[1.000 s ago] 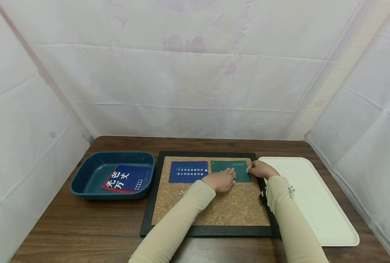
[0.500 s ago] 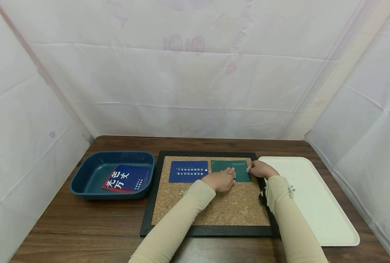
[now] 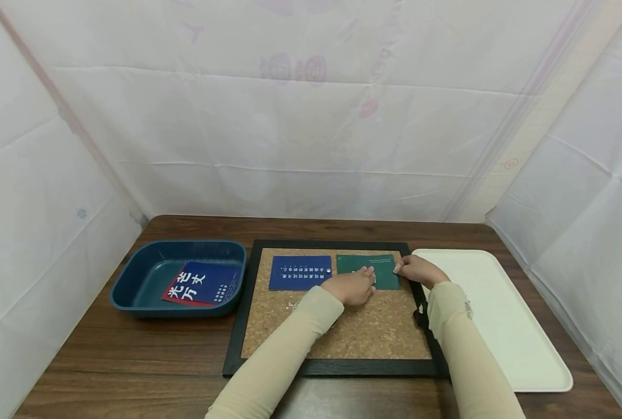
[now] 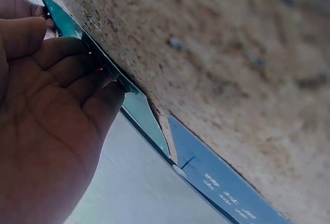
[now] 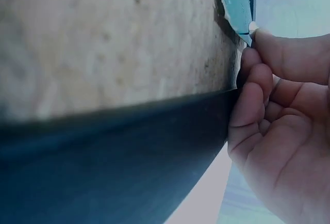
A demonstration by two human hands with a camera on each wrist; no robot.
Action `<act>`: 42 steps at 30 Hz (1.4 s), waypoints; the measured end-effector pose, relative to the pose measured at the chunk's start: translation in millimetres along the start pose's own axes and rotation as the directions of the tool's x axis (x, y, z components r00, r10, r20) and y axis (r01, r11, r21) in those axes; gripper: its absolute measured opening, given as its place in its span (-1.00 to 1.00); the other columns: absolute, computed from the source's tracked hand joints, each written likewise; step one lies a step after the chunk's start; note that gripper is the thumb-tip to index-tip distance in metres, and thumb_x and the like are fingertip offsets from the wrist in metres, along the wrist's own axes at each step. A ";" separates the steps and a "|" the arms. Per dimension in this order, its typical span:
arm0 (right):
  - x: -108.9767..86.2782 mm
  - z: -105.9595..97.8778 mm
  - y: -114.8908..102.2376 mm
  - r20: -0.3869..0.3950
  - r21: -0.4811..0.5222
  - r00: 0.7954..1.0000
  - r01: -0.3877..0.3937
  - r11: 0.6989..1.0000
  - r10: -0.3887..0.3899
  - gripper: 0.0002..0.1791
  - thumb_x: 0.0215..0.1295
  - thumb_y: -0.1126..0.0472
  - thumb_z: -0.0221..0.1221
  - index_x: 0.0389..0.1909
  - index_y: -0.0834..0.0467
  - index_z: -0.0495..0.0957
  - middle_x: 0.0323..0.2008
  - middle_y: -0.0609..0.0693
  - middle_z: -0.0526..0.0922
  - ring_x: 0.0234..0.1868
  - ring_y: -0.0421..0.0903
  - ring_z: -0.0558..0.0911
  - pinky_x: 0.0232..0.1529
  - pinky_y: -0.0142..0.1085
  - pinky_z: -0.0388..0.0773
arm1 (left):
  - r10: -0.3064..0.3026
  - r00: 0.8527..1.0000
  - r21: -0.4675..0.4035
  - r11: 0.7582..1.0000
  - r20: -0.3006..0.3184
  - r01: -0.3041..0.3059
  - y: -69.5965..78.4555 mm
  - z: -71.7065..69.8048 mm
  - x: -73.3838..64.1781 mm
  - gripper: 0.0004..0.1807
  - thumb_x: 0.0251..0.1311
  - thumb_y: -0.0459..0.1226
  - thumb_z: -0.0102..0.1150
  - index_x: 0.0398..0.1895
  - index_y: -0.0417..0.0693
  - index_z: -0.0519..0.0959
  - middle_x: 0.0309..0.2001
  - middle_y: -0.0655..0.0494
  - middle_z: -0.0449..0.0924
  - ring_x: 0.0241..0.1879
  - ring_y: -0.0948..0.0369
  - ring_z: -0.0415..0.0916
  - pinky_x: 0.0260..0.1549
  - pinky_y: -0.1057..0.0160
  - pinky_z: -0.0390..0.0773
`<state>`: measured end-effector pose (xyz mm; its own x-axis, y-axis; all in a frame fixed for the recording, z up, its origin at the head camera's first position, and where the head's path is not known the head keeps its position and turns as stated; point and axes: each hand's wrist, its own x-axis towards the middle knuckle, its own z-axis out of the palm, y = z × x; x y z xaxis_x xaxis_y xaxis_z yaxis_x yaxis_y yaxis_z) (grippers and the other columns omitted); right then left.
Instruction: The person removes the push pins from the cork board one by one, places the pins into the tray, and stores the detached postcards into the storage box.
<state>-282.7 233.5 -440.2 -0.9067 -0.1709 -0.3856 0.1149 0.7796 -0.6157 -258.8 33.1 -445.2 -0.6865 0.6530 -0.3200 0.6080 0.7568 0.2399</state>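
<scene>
A green card (image 3: 354,263) lies at the top right of a cork board (image 3: 379,329). My left hand (image 3: 348,288) rests on it, fingers extended, pressing its lower middle; the left wrist view shows the card's edge bowed off the cork. At the card's right edge, my right hand (image 3: 418,271) pinches a white-headed push pin (image 5: 252,26) between thumb and forefinger; the pin's tip is hidden. To the left, a blue card (image 3: 299,273) with white writing is fixed by another white pin (image 4: 179,170) near its right edge.
A dark teal basin (image 3: 132,309) on the left holds a blue card (image 3: 211,279) overlapping a red one (image 3: 171,294). A cream tray (image 3: 504,326) lies to the right. Some small black object (image 3: 420,319) sits at the board's black frame (image 3: 365,368), beside the right forearm.
My right wrist and sleeve have shifted slightly to the right while the fingers stay at the card's right edge. The left hand keeps its place.
</scene>
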 end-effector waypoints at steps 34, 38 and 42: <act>-6.3 1.0 6.9 -0.016 0.113 1.000 0.011 0.994 -0.010 -0.81 0.39 0.30 -0.08 -0.24 0.33 0.45 -0.31 0.07 0.44 -0.24 -0.05 0.42 -0.16 -0.24 0.39 | 0.003 1.000 -0.002 1.000 -0.006 -0.003 1.1 -0.1 -3.3 -0.46 0.53 -0.09 -0.37 0.49 -0.04 0.12 0.54 0.11 -0.06 0.52 0.21 -0.14 0.46 0.28 0.01; -7.8 0.4 5.6 -0.019 0.111 1.000 0.016 0.994 -0.014 -0.81 0.39 0.30 -0.08 -0.24 0.33 0.46 -0.31 0.06 0.44 -0.25 -0.06 0.42 -0.17 -0.25 0.39 | 0.004 1.000 -0.005 1.000 -0.005 -0.004 1.2 -0.5 -3.4 -0.46 0.54 -0.09 -0.38 0.49 -0.05 0.12 0.54 0.11 -0.07 0.52 0.20 -0.14 0.46 0.28 0.01; -10.4 -0.7 3.5 -0.012 0.119 1.000 0.020 0.993 -0.019 -0.81 0.38 0.31 -0.08 -0.22 0.35 0.46 -0.26 0.10 0.47 -0.22 -0.04 0.44 -0.15 -0.23 0.43 | 0.003 1.000 -0.011 1.000 -0.003 -0.003 1.0 -1.4 -3.3 -0.46 0.54 -0.09 -0.38 0.49 -0.05 0.12 0.54 0.10 -0.07 0.53 0.21 -0.14 0.46 0.29 0.00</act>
<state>-273.1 238.4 -437.9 -0.9135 -0.1787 -0.3655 0.1439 0.6984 -0.7011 -256.5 31.7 -442.6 -0.6855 0.6556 -0.3165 0.6061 0.7548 0.2509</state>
